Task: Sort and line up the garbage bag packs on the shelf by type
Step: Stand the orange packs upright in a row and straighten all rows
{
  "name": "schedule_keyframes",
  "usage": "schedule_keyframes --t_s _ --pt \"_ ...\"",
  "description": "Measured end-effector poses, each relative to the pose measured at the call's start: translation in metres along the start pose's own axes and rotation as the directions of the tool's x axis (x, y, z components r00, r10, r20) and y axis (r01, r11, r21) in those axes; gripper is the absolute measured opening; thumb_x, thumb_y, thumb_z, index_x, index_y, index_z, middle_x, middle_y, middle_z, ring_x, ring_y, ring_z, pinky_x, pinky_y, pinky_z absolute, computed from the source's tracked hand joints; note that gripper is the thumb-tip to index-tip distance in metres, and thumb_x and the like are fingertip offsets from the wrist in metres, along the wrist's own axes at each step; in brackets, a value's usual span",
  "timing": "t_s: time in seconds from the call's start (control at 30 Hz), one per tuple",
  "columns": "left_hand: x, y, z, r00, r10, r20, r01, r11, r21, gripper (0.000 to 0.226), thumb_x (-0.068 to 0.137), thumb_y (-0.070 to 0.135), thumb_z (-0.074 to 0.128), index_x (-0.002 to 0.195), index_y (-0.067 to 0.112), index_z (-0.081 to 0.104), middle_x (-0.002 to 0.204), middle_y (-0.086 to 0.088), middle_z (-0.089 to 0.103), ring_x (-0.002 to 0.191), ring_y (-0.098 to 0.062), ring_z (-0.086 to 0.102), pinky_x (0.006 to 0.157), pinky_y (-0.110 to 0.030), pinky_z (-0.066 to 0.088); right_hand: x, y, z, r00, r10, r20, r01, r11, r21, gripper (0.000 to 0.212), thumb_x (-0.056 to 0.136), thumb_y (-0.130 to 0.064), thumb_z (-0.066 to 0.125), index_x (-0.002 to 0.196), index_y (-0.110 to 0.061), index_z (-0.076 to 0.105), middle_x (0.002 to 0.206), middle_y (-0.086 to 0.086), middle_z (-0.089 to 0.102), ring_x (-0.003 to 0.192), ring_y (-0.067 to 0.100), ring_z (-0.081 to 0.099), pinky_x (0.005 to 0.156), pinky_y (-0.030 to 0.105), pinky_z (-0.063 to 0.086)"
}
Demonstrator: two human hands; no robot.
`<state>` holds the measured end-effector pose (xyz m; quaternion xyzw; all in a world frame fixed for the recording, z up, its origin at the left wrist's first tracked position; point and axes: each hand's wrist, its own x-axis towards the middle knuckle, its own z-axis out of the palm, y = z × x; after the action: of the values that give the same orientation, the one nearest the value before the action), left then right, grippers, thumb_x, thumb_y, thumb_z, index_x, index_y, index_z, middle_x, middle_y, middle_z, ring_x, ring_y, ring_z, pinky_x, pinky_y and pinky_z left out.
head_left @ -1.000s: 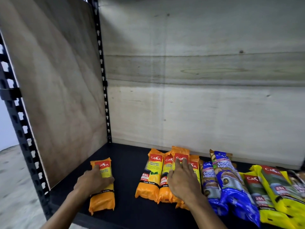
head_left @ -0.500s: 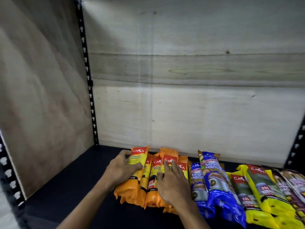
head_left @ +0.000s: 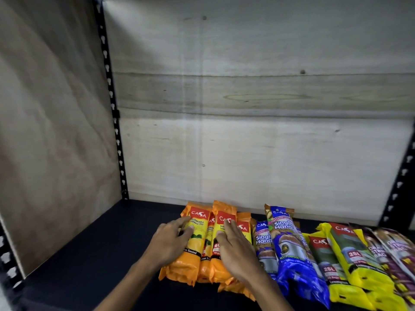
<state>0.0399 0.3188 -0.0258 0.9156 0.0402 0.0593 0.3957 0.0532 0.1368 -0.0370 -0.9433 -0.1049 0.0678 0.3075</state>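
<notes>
Several orange garbage bag packs [head_left: 197,223] lie side by side on the black shelf [head_left: 94,261], long ends toward the back wall. My left hand [head_left: 171,242] rests flat on the leftmost orange pack, fingers straight. My right hand [head_left: 235,250] lies flat across the orange packs beside it. To their right come two blue packs [head_left: 285,241], then yellow packs [head_left: 345,252], then dark purple packs [head_left: 390,254] at the frame's right edge. The lower parts of the middle orange packs are hidden under my hands.
A plywood side panel [head_left: 51,131] and a pale wooden back wall [head_left: 247,142] enclose the shelf. Black perforated uprights stand at the left [head_left: 112,104] and right [head_left: 402,173]. The shelf's left portion holds no packs.
My left hand slid one orange pack from the shelf's left side over against the other orange packs. It now lies flat on that pack. My right hand stayed on the group.
</notes>
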Motion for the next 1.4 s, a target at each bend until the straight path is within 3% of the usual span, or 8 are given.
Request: schedule_keyframes --t_s 0.13,0.33,0.47,0.6,0.77,0.9,1.1,1.4 --pt "0.003 0.0 0.005 1.0 -0.023 0.014 0.024 0.997 -0.07 0.052 0.1 0.042 0.046 0.149 0.028 0.036 0.115 0.006 0.055 0.082 -0.005 0.064 0.058 -0.015 0.051 -0.005 -0.002 0.001 1.0 0.027 0.001 -0.027 0.999 -0.046 0.062 0.104 -0.049 0.021 0.157 -0.026 -0.001 0.165 -0.002 -0.012 0.151 0.017 -0.007 0.12 0.044 -0.003" --pt "0.005 -0.004 0.011 1.0 -0.026 -0.012 0.024 0.993 -0.112 0.055 0.099 0.045 0.046 0.149 0.026 0.037 0.138 -0.003 0.052 0.108 -0.013 0.06 0.083 -0.029 0.056 -0.002 -0.007 0.002 0.997 0.07 -0.02 -0.071 0.995 -0.067 0.063 0.103 -0.049 0.024 0.157 -0.024 0.002 0.166 0.002 -0.007 0.152 0.021 -0.003 0.121 0.047 0.003" --pt "0.008 -0.005 0.012 0.999 -0.033 0.016 0.035 0.989 -0.141 0.052 0.099 0.042 0.046 0.148 0.026 0.037 0.115 0.007 0.05 0.085 -0.004 0.061 0.058 -0.013 0.05 -0.001 -0.011 0.007 0.991 0.107 -0.075 -0.11 0.994 -0.029 0.062 0.103 -0.046 0.027 0.157 -0.022 0.006 0.166 0.006 0.0 0.152 0.024 0.001 0.121 0.048 0.005" --pt "0.009 -0.003 0.012 0.999 -0.033 0.015 0.035 0.987 -0.158 0.051 0.1 0.038 0.048 0.148 0.026 0.038 0.115 0.006 0.05 0.081 -0.002 0.06 0.05 -0.01 0.047 0.001 -0.016 0.009 0.984 0.138 -0.115 -0.14 0.99 -0.009 0.061 0.104 -0.042 0.031 0.157 -0.022 0.009 0.166 0.007 0.002 0.152 0.026 0.005 0.121 0.051 0.008" --pt "0.01 -0.006 0.013 0.999 -0.035 0.007 0.035 0.988 -0.153 0.052 0.099 0.042 0.048 0.148 0.028 0.037 0.131 -0.001 0.055 0.085 -0.001 0.057 0.058 -0.012 0.046 -0.001 -0.015 0.009 0.983 0.149 -0.11 -0.15 0.989 0.008 0.061 0.103 -0.045 0.031 0.157 -0.025 0.01 0.166 0.003 0.002 0.152 0.024 0.004 0.12 0.05 0.006" --pt "0.012 -0.009 0.014 0.999 -0.042 0.023 0.045 0.983 -0.179 0.052 0.098 0.042 0.049 0.148 0.029 0.038 0.12 0.004 0.054 0.09 -0.004 0.061 0.06 -0.015 0.05 -0.003 -0.017 0.01 0.98 0.155 -0.124 -0.154 0.988 0.018 0.06 0.103 -0.044 0.032 0.157 -0.025 0.011 0.166 0.003 0.002 0.152 0.024 0.004 0.12 0.053 0.004" --pt "0.012 -0.006 0.014 0.999 -0.046 0.02 0.049 0.984 -0.174 0.052 0.099 0.04 0.048 0.148 0.029 0.037 0.116 0.006 0.051 0.084 -0.003 0.06 0.056 -0.013 0.048 0.0 -0.017 0.007 0.982 0.146 -0.124 -0.143 0.989 0.034 0.061 0.103 -0.043 0.038 0.156 -0.023 0.016 0.165 0.004 0.008 0.151 0.025 0.011 0.121 0.049 0.019" --pt "0.018 -0.01 0.002 0.998 -0.054 0.043 0.058 0.993 -0.101 0.053 0.1 0.041 0.047 0.15 0.031 0.034 0.124 0.003 0.049 0.084 -0.003 0.056 0.06 -0.017 0.048 0.004 -0.03 0.015 0.985 0.125 -0.118 -0.122 0.992 0.036 0.06 0.103 -0.04 0.037 0.156 -0.022 0.015 0.165 0.006 0.007 0.151 0.026 0.012 0.12 0.048 0.019"
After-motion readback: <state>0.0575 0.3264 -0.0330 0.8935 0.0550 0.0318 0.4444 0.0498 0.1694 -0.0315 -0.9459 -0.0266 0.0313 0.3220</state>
